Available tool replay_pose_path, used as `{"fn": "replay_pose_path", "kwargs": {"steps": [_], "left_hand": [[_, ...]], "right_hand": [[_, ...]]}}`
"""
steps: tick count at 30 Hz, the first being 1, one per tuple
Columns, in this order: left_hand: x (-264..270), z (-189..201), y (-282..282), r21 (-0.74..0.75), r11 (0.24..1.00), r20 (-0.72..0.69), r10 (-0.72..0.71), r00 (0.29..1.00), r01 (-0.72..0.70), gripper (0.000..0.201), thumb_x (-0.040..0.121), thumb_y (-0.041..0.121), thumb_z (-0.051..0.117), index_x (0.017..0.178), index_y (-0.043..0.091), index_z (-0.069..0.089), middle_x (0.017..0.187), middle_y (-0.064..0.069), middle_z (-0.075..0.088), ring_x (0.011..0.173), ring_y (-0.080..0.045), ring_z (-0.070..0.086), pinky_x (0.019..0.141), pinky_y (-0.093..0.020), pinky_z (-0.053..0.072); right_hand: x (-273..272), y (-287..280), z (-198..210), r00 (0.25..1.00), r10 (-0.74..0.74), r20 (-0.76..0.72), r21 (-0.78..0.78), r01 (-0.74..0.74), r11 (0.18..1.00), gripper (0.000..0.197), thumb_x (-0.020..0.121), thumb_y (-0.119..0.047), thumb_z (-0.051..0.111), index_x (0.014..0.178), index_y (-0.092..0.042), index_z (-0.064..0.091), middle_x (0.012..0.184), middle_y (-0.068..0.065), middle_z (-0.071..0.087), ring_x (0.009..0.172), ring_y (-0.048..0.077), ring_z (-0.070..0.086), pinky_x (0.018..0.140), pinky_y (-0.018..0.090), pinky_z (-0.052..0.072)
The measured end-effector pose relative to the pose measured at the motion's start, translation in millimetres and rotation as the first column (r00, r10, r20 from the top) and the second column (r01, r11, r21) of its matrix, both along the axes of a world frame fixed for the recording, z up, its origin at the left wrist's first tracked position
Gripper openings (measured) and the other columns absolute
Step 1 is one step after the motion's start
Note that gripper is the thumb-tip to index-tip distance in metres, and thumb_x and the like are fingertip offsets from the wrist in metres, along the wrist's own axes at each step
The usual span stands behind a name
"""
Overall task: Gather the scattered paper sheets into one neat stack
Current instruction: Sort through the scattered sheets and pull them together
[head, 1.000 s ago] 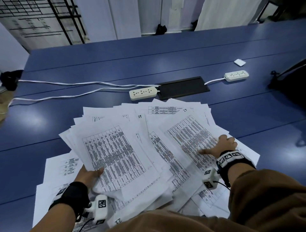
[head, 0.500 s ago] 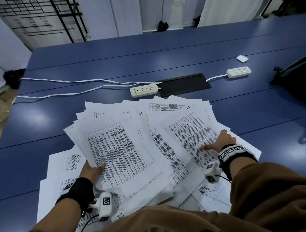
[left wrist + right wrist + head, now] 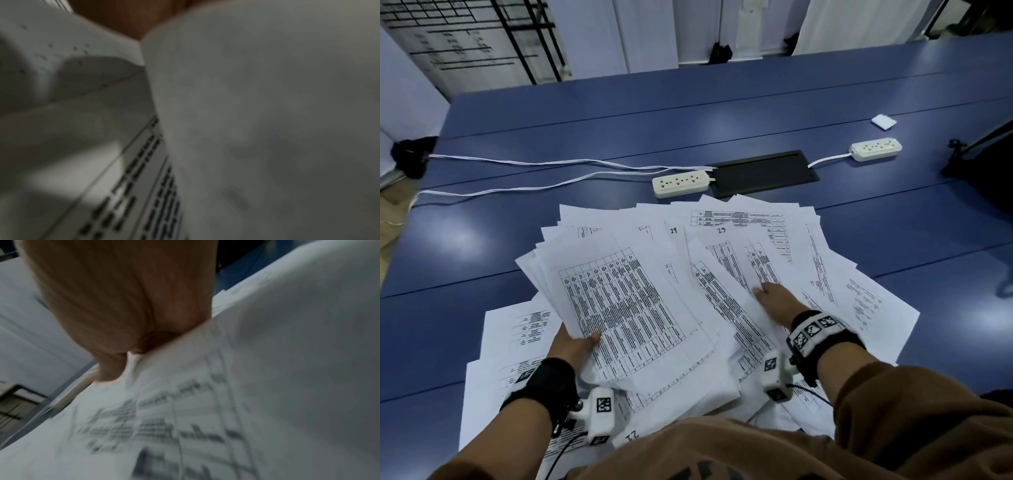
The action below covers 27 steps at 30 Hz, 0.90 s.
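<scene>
While the left hand (image 3: 573, 344) grips the same bunch of sheets (image 3: 619, 315) as half a second ago, with its thumb on top and its fingers hidden under the paper, the right hand (image 3: 774, 299) has slid left, in toward the middle of the pile. The right fingers (image 3: 760, 293) lie straight and flat, pressing down on a printed page, and the pages under them have bunched closer to the left bunch. Before, that hand sat farther out on the right side.

Both arms reach forward from the bottom of the head view, each with a black wrist band (image 3: 822, 334). In the right wrist view the hand (image 3: 123, 305) rests on blurry paper. The left wrist view shows only blurry paper close up.

Loose paper sheets (image 3: 859, 294) fan out all around both hands on the blue table (image 3: 619, 113). Just past the pile lies a white power strip (image 3: 680, 183) next to a black panel (image 3: 765, 173). A second strip (image 3: 876, 149) lies farther right.
</scene>
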State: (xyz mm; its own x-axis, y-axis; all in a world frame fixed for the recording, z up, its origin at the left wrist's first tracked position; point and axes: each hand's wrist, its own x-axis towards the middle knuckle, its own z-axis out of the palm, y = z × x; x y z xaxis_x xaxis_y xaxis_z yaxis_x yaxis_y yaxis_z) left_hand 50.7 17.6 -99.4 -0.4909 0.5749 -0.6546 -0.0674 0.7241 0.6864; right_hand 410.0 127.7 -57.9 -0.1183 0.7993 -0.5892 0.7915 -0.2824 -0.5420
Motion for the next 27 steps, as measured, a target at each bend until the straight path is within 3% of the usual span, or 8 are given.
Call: {"fn": "replay_pose_path", "kwargs": {"steps": [2,5,11,16,18,21,24,27], "left_hand": [[-0.5,0.5,-0.1,0.009,1.000,0.024,0.014,1.000,-0.014,0.056,0.088,0.012,0.067,0.137,0.009,0.040,0.122,-0.018,0.054,0.117,-0.046,0.049,0.094,-0.057,0.040],[-1.1,1.9,-1.5,0.052,0.999,0.014,-0.001,1.000,0.000,0.049,0.085,0.011,0.070,0.127,0.011,0.046,0.120,-0.017,0.059,0.110,-0.038,0.055,0.100,-0.052,0.041],[-24.2,-46.4,-3.3,0.083,0.996,0.074,-0.050,0.996,0.043,0.058,0.073,0.019,0.081,0.125,0.015,0.055,0.120,-0.014,0.066,0.108,-0.036,0.062,0.098,-0.057,0.045],[-18.1,-30.4,-1.3,0.108,0.991,0.050,-0.080,0.996,0.074,0.061,0.074,0.016,0.080,0.128,0.014,0.053,0.121,-0.014,0.065,0.109,-0.036,0.061,0.098,-0.057,0.044],[-12.5,-17.3,1.3,0.114,0.990,0.033,-0.083,0.996,0.079,0.056,0.079,0.009,0.075,0.130,0.010,0.051,0.121,-0.015,0.063,0.110,-0.035,0.060,0.100,-0.055,0.043],[-5.8,-6.2,5.0,0.115,0.987,0.006,-0.113,0.994,0.112,0.058,0.082,0.006,0.072,0.134,0.007,0.047,0.123,-0.015,0.061,0.112,-0.036,0.057,0.102,-0.052,0.042],[-3.1,-3.6,7.2,0.115,0.982,-0.009,-0.149,0.989,0.149,0.059,0.084,0.004,0.070,0.136,0.004,0.044,0.126,-0.017,0.059,0.116,-0.036,0.055,0.103,-0.045,0.041],[5.5,4.5,6.5,0.155,0.976,0.039,-0.162,0.986,0.154,0.056,0.085,0.012,0.070,0.134,0.002,0.046,0.131,-0.019,0.057,0.115,-0.031,0.055,0.100,-0.037,0.040]], "right_hand": [[-17.7,-11.6,5.4,0.993,-0.023,-0.117,-0.023,0.020,1.000,0.046,0.097,-0.042,0.052,0.124,-0.004,0.049,0.115,0.003,0.052,0.118,0.025,0.051,0.095,0.030,0.036],[-29.2,-15.6,1.7,0.996,0.044,-0.078,-0.024,-0.046,0.999,0.062,0.076,-0.031,0.081,0.127,-0.008,0.053,0.117,0.005,0.062,0.112,0.024,0.058,0.092,0.030,0.045],[-24.7,-1.2,30.7,0.990,-0.140,0.030,0.244,0.129,0.961,0.056,0.086,-0.010,0.070,0.136,0.000,0.046,0.136,0.017,0.055,0.124,0.034,0.053,0.101,0.037,0.042],[-19.7,18.9,82.3,0.959,-0.260,-0.109,0.521,0.278,0.807,0.029,0.084,-0.015,0.066,0.112,-0.018,0.059,0.096,0.008,0.069,0.084,0.031,0.067,0.075,0.039,0.056],[-23.9,22.7,103.8,0.935,-0.274,-0.224,0.592,0.354,0.724,0.016,0.086,-0.013,0.066,0.097,-0.017,0.056,0.081,0.002,0.063,0.071,0.024,0.061,0.064,0.030,0.050],[-35.0,22.8,123.9,0.839,-0.271,-0.471,0.562,0.523,0.641,0.021,0.089,-0.007,0.064,0.108,-0.013,0.059,0.090,-0.003,0.064,0.079,0.013,0.059,0.064,0.013,0.048],[-51.1,15.7,112.7,0.783,-0.255,-0.567,0.434,0.548,0.715,0.024,0.088,-0.006,0.064,0.109,-0.017,0.060,0.097,0.000,0.068,0.093,0.019,0.067,0.080,0.026,0.056],[-66.1,-2.8,88.3,0.866,-0.249,-0.433,0.292,0.396,0.871,0.039,0.093,-0.011,0.060,0.131,-0.008,0.051,0.114,0.001,0.058,0.115,0.023,0.058,0.085,0.023,0.048]]}}
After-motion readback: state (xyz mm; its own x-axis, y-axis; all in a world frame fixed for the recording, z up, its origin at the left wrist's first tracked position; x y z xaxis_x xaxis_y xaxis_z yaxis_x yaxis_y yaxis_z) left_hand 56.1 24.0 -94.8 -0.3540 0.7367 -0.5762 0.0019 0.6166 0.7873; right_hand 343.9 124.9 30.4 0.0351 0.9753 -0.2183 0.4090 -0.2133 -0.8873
